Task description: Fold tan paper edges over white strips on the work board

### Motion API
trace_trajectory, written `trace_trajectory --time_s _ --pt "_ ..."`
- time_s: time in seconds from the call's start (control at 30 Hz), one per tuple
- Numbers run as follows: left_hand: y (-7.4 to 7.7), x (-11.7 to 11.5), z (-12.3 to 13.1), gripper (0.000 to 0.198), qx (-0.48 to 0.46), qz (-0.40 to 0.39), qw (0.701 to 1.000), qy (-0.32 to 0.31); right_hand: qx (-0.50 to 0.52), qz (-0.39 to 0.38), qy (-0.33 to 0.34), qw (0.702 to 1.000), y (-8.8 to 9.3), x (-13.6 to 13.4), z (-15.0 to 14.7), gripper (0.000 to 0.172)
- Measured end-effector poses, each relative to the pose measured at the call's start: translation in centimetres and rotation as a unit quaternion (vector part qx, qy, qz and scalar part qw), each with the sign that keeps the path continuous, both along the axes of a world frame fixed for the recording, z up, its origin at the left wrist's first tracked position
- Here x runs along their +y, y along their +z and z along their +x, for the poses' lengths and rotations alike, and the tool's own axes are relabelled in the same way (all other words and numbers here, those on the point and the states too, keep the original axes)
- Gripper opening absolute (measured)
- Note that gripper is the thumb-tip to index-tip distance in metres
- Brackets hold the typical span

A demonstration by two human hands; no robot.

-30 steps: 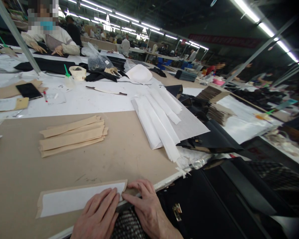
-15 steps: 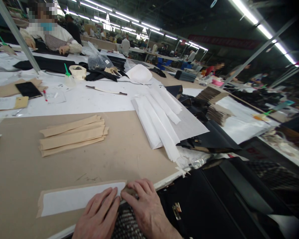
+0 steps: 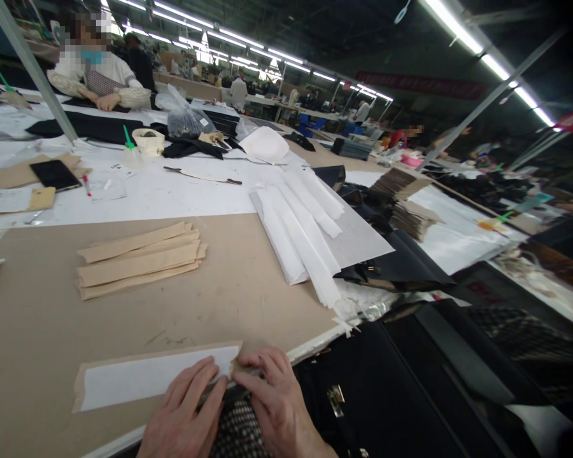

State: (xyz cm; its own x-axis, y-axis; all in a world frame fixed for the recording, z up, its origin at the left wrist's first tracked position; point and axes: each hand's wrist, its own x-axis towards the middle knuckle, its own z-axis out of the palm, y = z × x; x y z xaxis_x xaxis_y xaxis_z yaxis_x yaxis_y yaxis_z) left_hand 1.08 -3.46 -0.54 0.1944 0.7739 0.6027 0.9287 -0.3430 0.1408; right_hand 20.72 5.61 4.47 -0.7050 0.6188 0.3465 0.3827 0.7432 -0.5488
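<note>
A white strip point(image 3: 143, 380) lies on a slightly larger tan strip point(image 3: 78, 389), whose border shows around it near the table's front edge. My left hand point(image 3: 184, 404) rests with its fingers stretched over the right part of the white strip. At that same end my right hand point(image 3: 277, 397) has thumb and fingers closed on the tan strip's end. The fingertips partly hide that corner. Farther back lies a small stack of tan strips point(image 3: 141, 264). Long white strips point(image 3: 305, 245) are piled at the right on a pale sheet.
Black bags with metal clasps point(image 3: 335, 401) crowd the right front edge. Behind the tan board point(image 3: 243, 280) are a phone point(image 3: 55, 173), a green-tipped bottle point(image 3: 130, 147), a cream cup point(image 3: 149, 142) and a thin curved strip point(image 3: 203, 175). A co-worker point(image 3: 100, 79) sits across the table.
My right fingertips have shifted slightly at the strip's end, while my left hand stays nearly in place. The co-worker's hands have come together. The view has turned a little.
</note>
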Motion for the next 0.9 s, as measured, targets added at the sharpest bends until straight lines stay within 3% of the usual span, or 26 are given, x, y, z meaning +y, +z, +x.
trace_trajectory --time_s 0.23,0.37,0.5,0.7,0.9 --pt "1.9 0.7 -0.3 0.027 0.022 0.016 1.0 -0.011 -0.047 0.13 0.013 0.99 -0.7 -0.6 -0.6 0.041" --pt "2.3 1.1 -0.4 0.023 0.005 0.006 1.0 -0.014 -0.015 0.024 0.002 1.0 -0.4 -0.2 -0.4 0.041" --pt "1.6 1.8 -0.9 0.028 0.018 -0.023 0.999 -0.017 0.028 -0.012 -0.019 0.999 -0.3 0.5 -0.1 0.048" --pt "-0.1 1.8 -0.3 0.035 -0.004 -0.063 0.998 0.013 -0.03 0.014 -0.021 0.999 0.1 0.8 -0.4 0.044" --pt "-0.4 1.7 0.2 0.036 -0.042 -0.063 0.997 0.023 -0.067 0.02 -0.022 0.997 0.1 0.9 -0.8 0.041"
